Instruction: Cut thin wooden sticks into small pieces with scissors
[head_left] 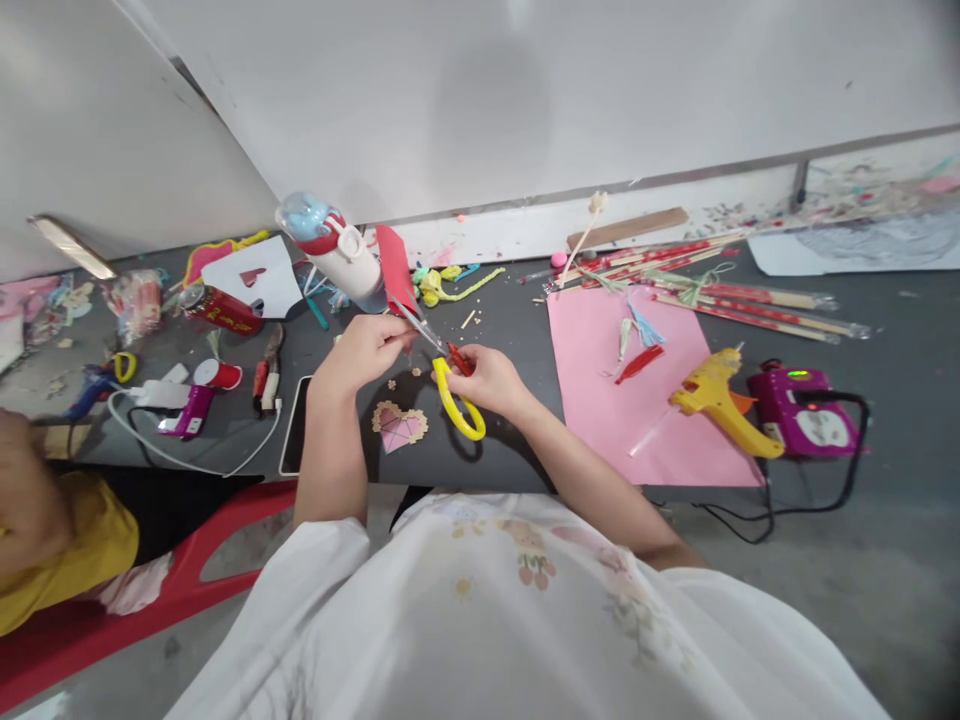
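My left hand (364, 352) is closed, its fingertips at the lower edge of a strip of red paper (396, 268) that stands up above them. In my right hand (491, 380) is a pair of scissors (459, 402) with yellow handles, its blades pointing up and left against the paper's lower end. A small red piece shows by the right fingers; I cannot make out what it is. Below the hands lies a pink heart (400, 428) with a pale scalloped border. Small pale flower-like bits (417, 372) lie above it on the grey table (517, 310).
Behind the paper stands a white bottle (341, 255). A phone (296, 425), pliers (268, 370) and a can (221, 308) are leftward. To the right, pink paper (600, 400) bears tassels (639, 364) and a yellow glue gun (712, 400). A person's arm (30, 490) shows far left.
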